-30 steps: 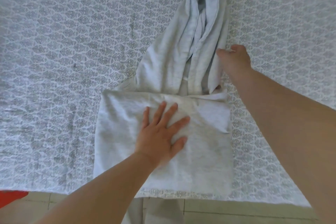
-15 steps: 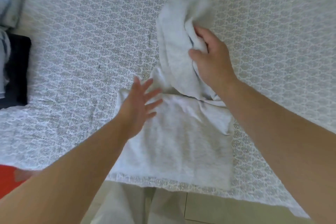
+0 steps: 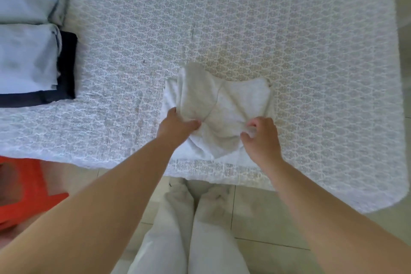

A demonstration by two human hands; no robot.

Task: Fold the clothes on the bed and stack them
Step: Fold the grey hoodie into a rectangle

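Patterned bed (image 3: 311, 73) w/ pale garment (image 3: 224, 104): left hand (image 3: 175, 125) & right hand (image 3: 262, 138) fingers pinching its near fold.

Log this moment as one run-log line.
stage: folding | item: light grey garment on bed | left hand, right hand: gripping near edge | stack: far left

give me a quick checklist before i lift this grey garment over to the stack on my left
1. Left hand gripping the grey garment: ok, fingers pinch its left edge.
2. Right hand gripping: ok, closed on the near right corner.
3. Fold neat: not ok, top layer bunched and creased.
4. Stack ready: ok, a light piece lies flat on a dark one.
5. Bed between garment and stack bare: ok.
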